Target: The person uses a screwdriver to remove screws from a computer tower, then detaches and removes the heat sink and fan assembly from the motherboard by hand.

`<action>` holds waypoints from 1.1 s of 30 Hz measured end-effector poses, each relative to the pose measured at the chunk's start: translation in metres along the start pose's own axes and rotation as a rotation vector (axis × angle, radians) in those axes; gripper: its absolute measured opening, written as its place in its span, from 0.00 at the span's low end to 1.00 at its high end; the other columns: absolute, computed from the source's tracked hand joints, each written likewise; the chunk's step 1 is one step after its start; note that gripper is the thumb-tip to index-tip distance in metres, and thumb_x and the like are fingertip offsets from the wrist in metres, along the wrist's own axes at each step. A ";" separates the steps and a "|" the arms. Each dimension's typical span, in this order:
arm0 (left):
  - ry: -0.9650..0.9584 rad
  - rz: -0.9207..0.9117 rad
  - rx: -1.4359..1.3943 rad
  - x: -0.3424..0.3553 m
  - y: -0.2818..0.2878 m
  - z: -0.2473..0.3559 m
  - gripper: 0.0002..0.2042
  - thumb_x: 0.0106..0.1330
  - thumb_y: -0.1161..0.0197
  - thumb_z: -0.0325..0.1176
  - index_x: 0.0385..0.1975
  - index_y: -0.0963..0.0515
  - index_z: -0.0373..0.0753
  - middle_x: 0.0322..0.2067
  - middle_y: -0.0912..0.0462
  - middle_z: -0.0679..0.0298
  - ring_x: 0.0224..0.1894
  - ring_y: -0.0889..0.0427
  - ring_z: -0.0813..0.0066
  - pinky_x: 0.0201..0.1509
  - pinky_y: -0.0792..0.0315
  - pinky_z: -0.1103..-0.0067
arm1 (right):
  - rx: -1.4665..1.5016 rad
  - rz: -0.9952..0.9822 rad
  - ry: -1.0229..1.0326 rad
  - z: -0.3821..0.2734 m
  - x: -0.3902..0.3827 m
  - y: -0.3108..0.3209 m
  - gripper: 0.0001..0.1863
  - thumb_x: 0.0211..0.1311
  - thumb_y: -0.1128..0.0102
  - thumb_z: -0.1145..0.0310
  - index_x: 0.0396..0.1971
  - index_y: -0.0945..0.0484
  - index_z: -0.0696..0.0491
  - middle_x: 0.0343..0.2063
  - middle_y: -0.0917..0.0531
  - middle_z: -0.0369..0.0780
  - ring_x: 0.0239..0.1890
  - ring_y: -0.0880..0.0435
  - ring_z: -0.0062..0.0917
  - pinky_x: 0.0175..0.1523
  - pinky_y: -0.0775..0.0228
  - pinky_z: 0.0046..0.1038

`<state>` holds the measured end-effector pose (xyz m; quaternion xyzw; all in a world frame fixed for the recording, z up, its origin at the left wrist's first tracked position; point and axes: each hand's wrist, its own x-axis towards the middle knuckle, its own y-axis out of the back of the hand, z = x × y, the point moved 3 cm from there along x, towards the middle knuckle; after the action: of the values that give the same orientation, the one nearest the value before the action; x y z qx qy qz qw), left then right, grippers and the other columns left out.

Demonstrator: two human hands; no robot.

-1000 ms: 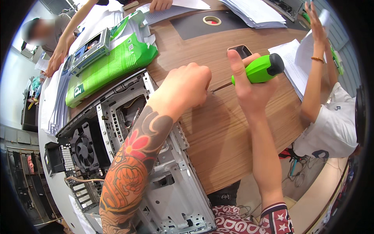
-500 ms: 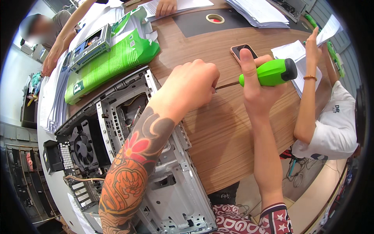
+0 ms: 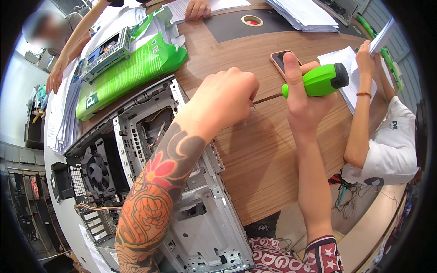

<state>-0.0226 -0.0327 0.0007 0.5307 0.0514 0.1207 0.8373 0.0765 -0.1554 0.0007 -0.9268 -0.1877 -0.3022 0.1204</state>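
Note:
My right hand (image 3: 306, 98) grips a green screwdriver with a black end cap (image 3: 318, 79), its shaft pointing left toward my left hand's fingertips. My tattooed left arm reaches over an open computer case (image 3: 195, 232), and my left hand (image 3: 234, 93) is closed above the wooden tabletop, beside the case's right side. A tiny metal piece shows by those fingertips at the shaft's tip, too small to name; what the fingers hold is mostly hidden. The case has a black fan (image 3: 95, 173) and loose cables inside. A pink-framed phone (image 3: 278, 63) lies beyond my right hand.
A green paper package (image 3: 127, 73) and a metal unit (image 3: 104, 50) lie among papers (image 3: 59, 123). A tape roll (image 3: 251, 21) and paper stack (image 3: 302, 13) sit at the back. Co-workers' hands (image 3: 57, 77) are at left and back; a white-shirted co-worker (image 3: 387, 145) handles papers at right.
Both my hands have shifted slightly right and farther from me, the screwdriver with them, revealing more of the phone. The right-hand co-worker's raised hand has come down with a sheet.

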 end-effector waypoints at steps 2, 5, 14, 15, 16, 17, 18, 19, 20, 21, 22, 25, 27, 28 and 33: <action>-0.008 0.007 -0.004 0.000 0.001 0.000 0.04 0.57 0.36 0.26 0.30 0.16 0.35 0.28 0.13 0.53 0.35 0.14 0.51 0.41 0.21 0.63 | -0.004 -0.009 0.005 0.000 0.000 0.000 0.18 0.62 0.23 0.70 0.16 0.24 0.53 0.15 0.26 0.25 0.18 0.31 0.07 0.24 0.44 0.16; -0.008 0.011 -0.006 0.000 0.002 0.000 0.04 0.57 0.36 0.26 0.30 0.16 0.35 0.29 0.13 0.52 0.35 0.14 0.51 0.41 0.21 0.63 | -0.014 -0.001 0.012 0.001 0.000 0.000 0.19 0.62 0.23 0.70 0.16 0.24 0.53 0.14 0.26 0.25 0.18 0.31 0.07 0.24 0.44 0.16; -0.029 0.030 -0.018 0.000 0.003 0.000 0.05 0.56 0.35 0.26 0.29 0.15 0.35 0.29 0.13 0.52 0.35 0.14 0.52 0.42 0.21 0.64 | -0.004 0.017 0.004 -0.001 0.002 0.001 0.20 0.63 0.24 0.67 0.16 0.24 0.52 0.14 0.25 0.27 0.17 0.30 0.09 0.24 0.43 0.17; -0.032 0.029 -0.018 0.001 0.003 0.000 0.05 0.56 0.35 0.26 0.29 0.15 0.35 0.28 0.13 0.52 0.35 0.14 0.52 0.42 0.21 0.64 | 0.009 0.018 0.006 -0.002 0.002 0.001 0.20 0.64 0.24 0.67 0.16 0.24 0.52 0.14 0.25 0.27 0.17 0.30 0.09 0.24 0.43 0.17; -0.033 0.029 -0.019 0.001 0.003 -0.001 0.05 0.56 0.35 0.26 0.29 0.15 0.35 0.28 0.13 0.52 0.35 0.14 0.52 0.42 0.21 0.64 | 0.009 0.027 -0.007 -0.002 0.002 0.002 0.20 0.64 0.24 0.67 0.16 0.24 0.52 0.14 0.25 0.27 0.17 0.30 0.09 0.23 0.42 0.17; -0.036 0.033 -0.019 0.001 0.002 -0.001 0.05 0.56 0.35 0.26 0.29 0.14 0.35 0.28 0.13 0.52 0.35 0.14 0.52 0.42 0.21 0.64 | 0.007 0.034 -0.010 -0.002 0.002 0.002 0.20 0.64 0.24 0.67 0.16 0.24 0.52 0.13 0.25 0.28 0.16 0.29 0.10 0.23 0.42 0.17; -0.039 0.038 -0.019 0.001 0.002 -0.001 0.05 0.56 0.35 0.26 0.29 0.14 0.35 0.28 0.13 0.52 0.35 0.14 0.52 0.42 0.21 0.64 | 0.005 0.042 -0.008 -0.003 0.003 0.003 0.20 0.64 0.24 0.67 0.16 0.24 0.52 0.13 0.25 0.28 0.16 0.29 0.10 0.23 0.41 0.17; -0.041 0.044 -0.021 0.001 0.002 -0.001 0.05 0.56 0.35 0.26 0.29 0.14 0.35 0.28 0.13 0.52 0.35 0.14 0.52 0.42 0.21 0.63 | 0.011 0.042 -0.021 -0.003 0.003 0.003 0.20 0.64 0.24 0.67 0.16 0.24 0.52 0.13 0.25 0.28 0.16 0.29 0.10 0.22 0.41 0.17; -0.047 0.043 -0.021 0.001 0.002 -0.001 0.05 0.56 0.35 0.26 0.29 0.14 0.35 0.28 0.13 0.51 0.35 0.14 0.52 0.42 0.21 0.63 | 0.016 0.043 -0.029 -0.003 0.003 0.003 0.20 0.64 0.24 0.67 0.16 0.24 0.52 0.13 0.25 0.28 0.16 0.29 0.10 0.22 0.41 0.17; -0.053 0.044 -0.023 0.002 0.002 -0.002 0.05 0.56 0.35 0.26 0.29 0.14 0.35 0.28 0.13 0.51 0.35 0.14 0.52 0.42 0.21 0.63 | 0.023 0.043 -0.037 -0.003 0.003 0.003 0.20 0.64 0.24 0.67 0.16 0.24 0.53 0.14 0.25 0.29 0.16 0.28 0.10 0.22 0.40 0.17; -0.048 0.039 -0.024 0.002 0.002 -0.002 0.05 0.56 0.35 0.26 0.29 0.14 0.35 0.28 0.13 0.51 0.35 0.14 0.52 0.42 0.21 0.63 | 0.026 0.042 -0.033 -0.003 0.004 0.003 0.20 0.64 0.24 0.67 0.16 0.24 0.53 0.14 0.25 0.29 0.16 0.28 0.10 0.22 0.40 0.17; -0.027 0.033 -0.037 0.001 0.002 -0.001 0.05 0.55 0.35 0.26 0.29 0.14 0.35 0.28 0.13 0.51 0.34 0.14 0.51 0.42 0.21 0.63 | 0.033 0.042 -0.036 -0.004 0.004 0.002 0.20 0.64 0.24 0.67 0.16 0.24 0.53 0.14 0.25 0.29 0.16 0.28 0.11 0.21 0.39 0.17; -0.020 0.025 -0.022 0.001 0.002 0.000 0.05 0.55 0.35 0.26 0.30 0.14 0.35 0.28 0.13 0.51 0.35 0.14 0.51 0.42 0.21 0.64 | 0.040 0.047 -0.049 -0.003 0.003 0.002 0.19 0.64 0.24 0.67 0.16 0.24 0.53 0.14 0.24 0.29 0.16 0.28 0.11 0.22 0.39 0.17; -0.013 0.023 -0.019 0.001 0.003 0.000 0.05 0.55 0.35 0.26 0.30 0.14 0.35 0.29 0.13 0.51 0.35 0.14 0.51 0.42 0.21 0.64 | 0.041 0.045 -0.043 -0.004 0.004 0.002 0.19 0.64 0.24 0.67 0.16 0.24 0.53 0.14 0.24 0.29 0.16 0.28 0.11 0.22 0.39 0.17; -0.006 0.006 -0.014 0.000 0.004 0.002 0.06 0.56 0.35 0.26 0.31 0.14 0.35 0.30 0.13 0.52 0.36 0.14 0.52 0.43 0.20 0.64 | 0.025 0.047 -0.036 -0.005 0.004 0.004 0.19 0.64 0.24 0.66 0.16 0.24 0.53 0.14 0.24 0.29 0.16 0.27 0.11 0.22 0.38 0.18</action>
<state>-0.0224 -0.0330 0.0048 0.5255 0.0464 0.1220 0.8407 0.0787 -0.1596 0.0068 -0.9346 -0.1716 -0.2804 0.1356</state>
